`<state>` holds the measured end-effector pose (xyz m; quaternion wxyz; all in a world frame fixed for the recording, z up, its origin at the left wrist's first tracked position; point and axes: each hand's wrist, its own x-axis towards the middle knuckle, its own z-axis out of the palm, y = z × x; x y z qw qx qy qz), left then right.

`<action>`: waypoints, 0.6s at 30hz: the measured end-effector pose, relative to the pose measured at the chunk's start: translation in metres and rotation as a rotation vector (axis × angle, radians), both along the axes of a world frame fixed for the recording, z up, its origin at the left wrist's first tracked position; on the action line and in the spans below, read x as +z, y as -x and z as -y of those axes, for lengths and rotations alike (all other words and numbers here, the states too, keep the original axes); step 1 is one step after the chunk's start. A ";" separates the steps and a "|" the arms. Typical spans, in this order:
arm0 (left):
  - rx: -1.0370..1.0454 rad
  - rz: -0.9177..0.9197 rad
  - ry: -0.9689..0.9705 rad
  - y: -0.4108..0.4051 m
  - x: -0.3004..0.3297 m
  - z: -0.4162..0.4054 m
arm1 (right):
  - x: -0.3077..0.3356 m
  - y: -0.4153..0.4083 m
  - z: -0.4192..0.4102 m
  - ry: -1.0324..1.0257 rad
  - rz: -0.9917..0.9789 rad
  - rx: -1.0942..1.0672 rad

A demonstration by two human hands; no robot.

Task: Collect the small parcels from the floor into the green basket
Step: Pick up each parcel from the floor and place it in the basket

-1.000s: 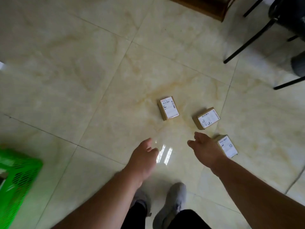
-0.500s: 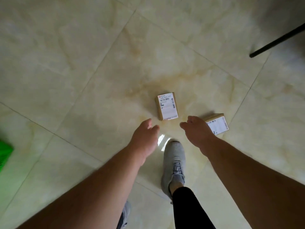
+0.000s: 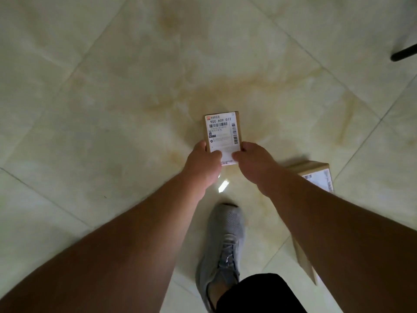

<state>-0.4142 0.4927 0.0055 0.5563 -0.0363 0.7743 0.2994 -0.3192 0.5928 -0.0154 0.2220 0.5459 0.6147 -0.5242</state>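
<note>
Both hands meet on one small cardboard parcel (image 3: 222,134) near the middle of the pale marble-patterned tile floor (image 3: 112,98). The left hand (image 3: 200,164) grips the parcel's left near corner, thumb laid over the white shipping label and the other fingers curled round the left edge; the right hand (image 3: 255,164) mirrors it on the right near corner, thumb on the label and fingers wrapped round the right edge, so each grip is pinching the parcel. The label faces up, its printed code and barcodes toward the far end. Whether the parcel rests on the floor or is raised off it cannot be told. To the right and a little nearer, a second parcel (image 3: 319,175) lies on the floor, partly hidden behind the right forearm. Nearer still on the right, a brown cardboard edge (image 3: 303,258) shows from under the same arm; what it belongs to is unclear. A grey knit shoe (image 3: 223,242) stands on the tiles between the two forearms, with black trouser cloth (image 3: 255,294) above it. At the far right edge a dark furniture leg (image 3: 404,55) touches the floor.
</note>
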 end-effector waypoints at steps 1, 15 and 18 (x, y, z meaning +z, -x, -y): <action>0.007 0.003 0.000 0.000 -0.004 0.002 | -0.001 0.000 0.001 0.013 -0.024 -0.003; 0.219 -0.013 -0.133 0.053 0.154 0.102 | 0.158 0.074 0.063 -0.030 -0.146 0.298; 0.290 -0.046 -0.146 0.072 0.193 0.135 | 0.194 0.102 0.091 -0.024 -0.169 0.351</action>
